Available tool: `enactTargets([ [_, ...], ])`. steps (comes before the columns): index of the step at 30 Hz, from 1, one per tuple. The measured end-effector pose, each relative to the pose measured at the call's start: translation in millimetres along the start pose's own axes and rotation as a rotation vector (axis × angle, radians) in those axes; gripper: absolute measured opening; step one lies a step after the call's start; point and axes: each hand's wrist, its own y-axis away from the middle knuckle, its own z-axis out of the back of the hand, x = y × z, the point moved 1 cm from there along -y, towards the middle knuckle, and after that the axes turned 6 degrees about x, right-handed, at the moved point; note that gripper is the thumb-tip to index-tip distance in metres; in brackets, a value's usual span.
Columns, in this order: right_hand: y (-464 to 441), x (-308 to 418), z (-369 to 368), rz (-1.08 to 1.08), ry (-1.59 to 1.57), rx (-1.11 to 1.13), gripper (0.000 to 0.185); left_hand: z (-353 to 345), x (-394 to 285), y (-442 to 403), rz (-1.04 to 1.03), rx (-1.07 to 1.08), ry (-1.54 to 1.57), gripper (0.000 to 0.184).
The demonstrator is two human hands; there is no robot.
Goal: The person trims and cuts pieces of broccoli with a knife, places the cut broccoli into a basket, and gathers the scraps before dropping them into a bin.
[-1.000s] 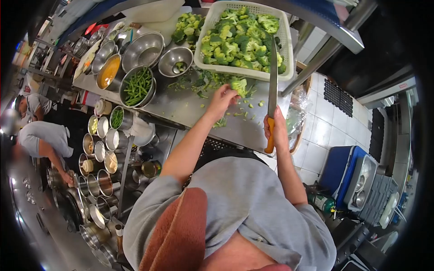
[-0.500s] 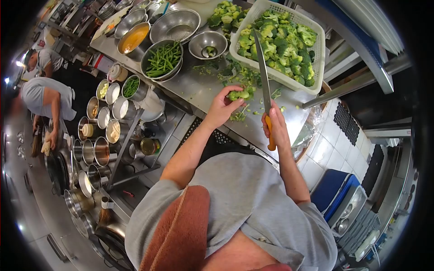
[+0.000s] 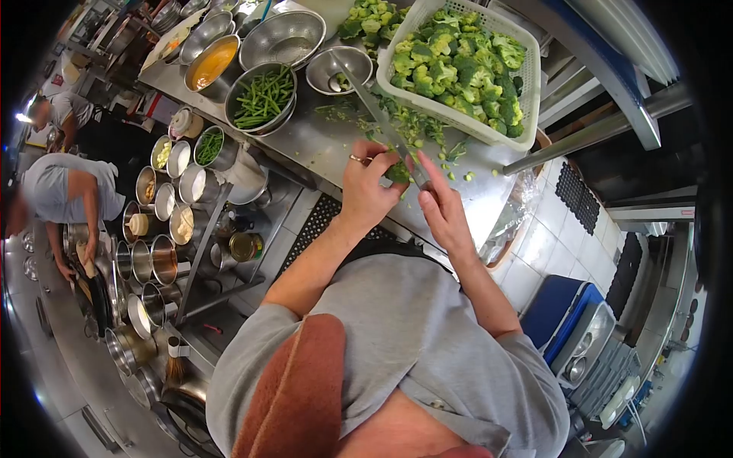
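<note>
Steel work table (image 3: 475, 200), one, across the scene ahead of the person. White perforated plastic crate (image 3: 534, 91), one, far right, heaped with cut green broccoli; florets inside too many to count. Four round steel bowls nearest on the far left side of the table: large one (image 3: 267, 38), one; bowl of green beans (image 3: 281, 118), one; bowl of orange liquid (image 3: 225, 84), one; small bowl with a few green bits (image 3: 322, 75), one.

Long straight-bladed metal knife (image 3: 384, 122), one. Long axis runs from near right to far left, tip at the small bowl, handle hidden in the grip. Right hand (image 3: 443, 210) clamped on it.

Left hand (image 3: 363, 187), ringed, fingers pinched on a green broccoli piece (image 3: 397, 173), one. Piece sits between the hands, above the table's near edge, left of the right hand, touching left fingertips, so left is nearer. Blade crosses close by the piece's right side; can't tell if it touches.

Green leafy trimmings (image 3: 427, 131) on table before the crate, not countable.
</note>
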Motion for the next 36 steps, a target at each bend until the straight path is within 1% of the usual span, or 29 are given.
enactTargets([
  [2,0.9,-0.7,-3.6,0.014,0.014,-0.038,0.058,-1.1,-1.2,1.0,-0.025,-0.019,-0.022,0.037],
  [5,-3.3,-7.4,-7.5,0.017,0.008,-0.116,0.057,-5.2,-1.8,7.8,-0.063,0.031,-0.015,0.041],
  [7,-11.7,-9.8,-1.8,0.007,-0.01,-0.161,0.057,-10.7,-6.7,16.9,-0.077,0.094,0.137,0.041],
  [9,-18.2,-13.2,9.7,-0.16,-0.282,-0.237,0.061,-15.3,-5.0,16.3,-0.05,0.093,0.125,0.042],
  [10,-19.1,-15.0,11.7,-0.155,-0.282,-0.231,0.061,-15.4,-2.9,14.5,-0.02,0.092,0.107,0.043],
  [12,-19.9,-17.5,12.1,-0.066,-0.394,-0.202,0.066,-12.9,4.1,8.3,-0.021,0.048,0.053,0.044],
  [13,-20.3,-14.6,10.7,-0.114,-0.404,-0.201,0.075,-11.6,7.9,6.3,0.01,0.049,0.047,0.044],
  [14,-23.0,-14.4,6.5,-0.112,-0.402,-0.197,0.075,-11.0,10.3,5.4,0.04,0.052,0.042,0.044],
  [16,-27.5,-14.8,-3.9,0.022,-0.263,-0.243,0.085,-12.0,10.6,5.6,0.027,0.06,0.044,0.044],
  [17,-30.4,-15.3,-5.4,0.0,-0.321,-0.275,0.092,-12.8,10.5,6.2,0.012,0.073,0.049,0.045],
  [20,-34.2,-9.4,-2.6,-0.034,-0.317,-0.307,0.088,-22.0,18.0,14.2,0.055,0.097,0.096,0.044],
  [21,-34.1,-10.5,-1.7,-0.035,-0.314,-0.311,0.088,-22.3,16.8,14.2,0.053,0.098,0.101,0.044],
  [23,-34.6,-14.3,-0.5,-0.039,-0.302,-0.315,0.084,-21.4,13.9,14.1,0.003,0.143,0.015,0.04],
  [26,-35.3,-17.4,2.4,-0.081,-0.243,-0.284,0.079,-24.1,15.5,12.9,0.023,0.175,0.043,0.037],
  [30,-37.7,-38.5,15.6,-0.086,-0.159,-0.335,0.073,-26.9,20.3,17.2,0.001,0.184,0.081,0.042],
  [32,-41.9,-46.1,29.9,-0.17,-0.242,-0.398,0.067,-28.0,22.2,19.5,0.37,0.248,0.479,0.039],
  [33,-40.6,-52.6,33.9,-0.168,-0.244,-0.391,0.067,-28.3,27.8,20.1,0.372,0.243,0.474,0.039],
  [35,-36.3,-71.0,38.4,-0.173,-0.037,-0.36,0.062,-31.7,47.1,19.5,0.617,0.241,0.955,0.038],
  [36,-33.4,-74.3,37.2,-0.174,0.068,-0.34,0.061,-29.6,49.4,17.2,0.619,0.227,0.951,0.038],
])
